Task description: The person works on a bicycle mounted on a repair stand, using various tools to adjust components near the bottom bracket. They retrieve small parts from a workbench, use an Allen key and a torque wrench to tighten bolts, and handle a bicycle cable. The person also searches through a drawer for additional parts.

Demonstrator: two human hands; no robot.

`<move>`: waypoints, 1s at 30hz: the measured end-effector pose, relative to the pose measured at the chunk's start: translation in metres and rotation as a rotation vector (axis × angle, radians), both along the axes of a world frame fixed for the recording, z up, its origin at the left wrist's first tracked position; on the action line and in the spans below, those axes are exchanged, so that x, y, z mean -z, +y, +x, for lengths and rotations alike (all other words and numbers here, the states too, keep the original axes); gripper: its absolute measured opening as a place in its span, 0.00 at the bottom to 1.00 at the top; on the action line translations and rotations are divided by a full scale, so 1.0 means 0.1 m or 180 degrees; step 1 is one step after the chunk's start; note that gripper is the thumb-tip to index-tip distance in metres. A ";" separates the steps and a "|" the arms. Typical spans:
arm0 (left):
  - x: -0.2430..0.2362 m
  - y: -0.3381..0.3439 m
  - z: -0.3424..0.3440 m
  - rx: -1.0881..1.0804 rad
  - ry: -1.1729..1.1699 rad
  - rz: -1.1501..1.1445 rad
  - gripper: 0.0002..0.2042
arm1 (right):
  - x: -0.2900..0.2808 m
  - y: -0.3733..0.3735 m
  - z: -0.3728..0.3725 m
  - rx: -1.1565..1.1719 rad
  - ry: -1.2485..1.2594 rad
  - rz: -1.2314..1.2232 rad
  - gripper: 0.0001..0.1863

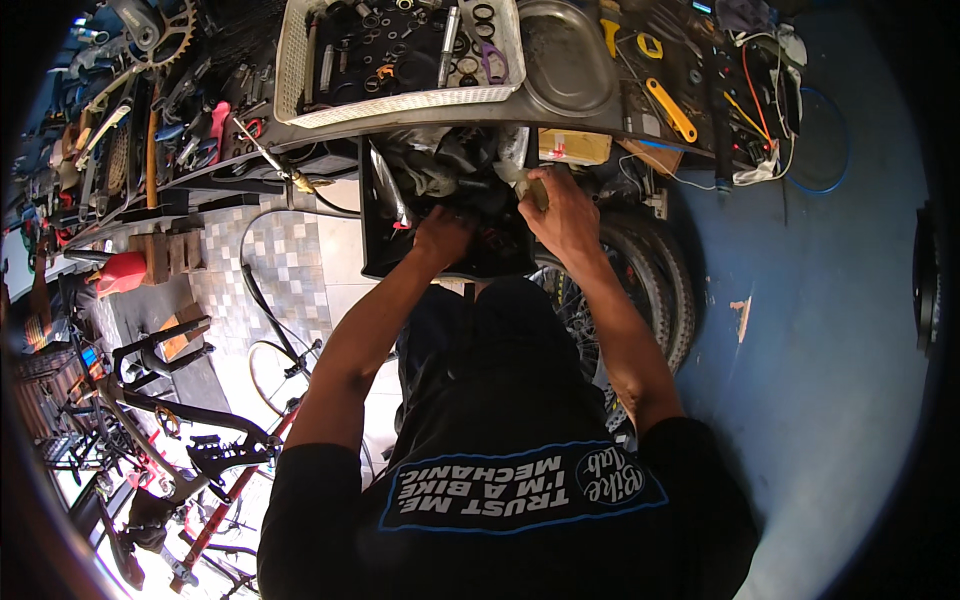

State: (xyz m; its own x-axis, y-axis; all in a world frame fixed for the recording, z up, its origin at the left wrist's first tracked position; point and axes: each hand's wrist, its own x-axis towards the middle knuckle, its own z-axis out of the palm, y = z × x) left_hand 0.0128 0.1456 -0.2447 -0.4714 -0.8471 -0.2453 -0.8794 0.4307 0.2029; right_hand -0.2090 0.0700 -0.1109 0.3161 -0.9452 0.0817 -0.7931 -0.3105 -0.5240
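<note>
A black open drawer (368, 235), pulled out from under the workbench, holds a dark jumble of parts and crumpled plastic bags. My left hand (443, 238) reaches down into its near part; the fingers fade into shadow, so their grip is hidden. At the drawer's right side, my right hand (566, 215) is closed, thumb and fingers pinching a pale, see-through plastic bag (515, 172). What the bag contains cannot be made out. A silver, blade-like metal piece (388, 185) with a red tip leans at the drawer's left side.
On the workbench (500, 122) sit a cream basket (400, 106) of small parts, an oval metal tray (572, 62) and a yellow-handled tool (671, 110). A yellow box (575, 147) lies right of the drawer. Bicycle wheels (660, 290) stand below; bike frames (190, 430) crowd the left.
</note>
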 end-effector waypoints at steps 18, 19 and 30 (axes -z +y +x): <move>-0.71 0.01 0.97 0.0814 -0.0732 0.0181 0.18 | 0.08 0.19 -0.17 0.0156 -0.0576 0.0240 0.18; -0.68 0.03 1.00 0.0815 -0.0710 0.0145 0.17 | 0.10 0.19 -0.15 0.0123 -0.0543 0.0265 0.18; -1.03 0.01 1.02 0.1004 -0.0812 0.0314 0.17 | 0.04 0.13 -0.11 0.0060 -0.0428 0.0239 0.18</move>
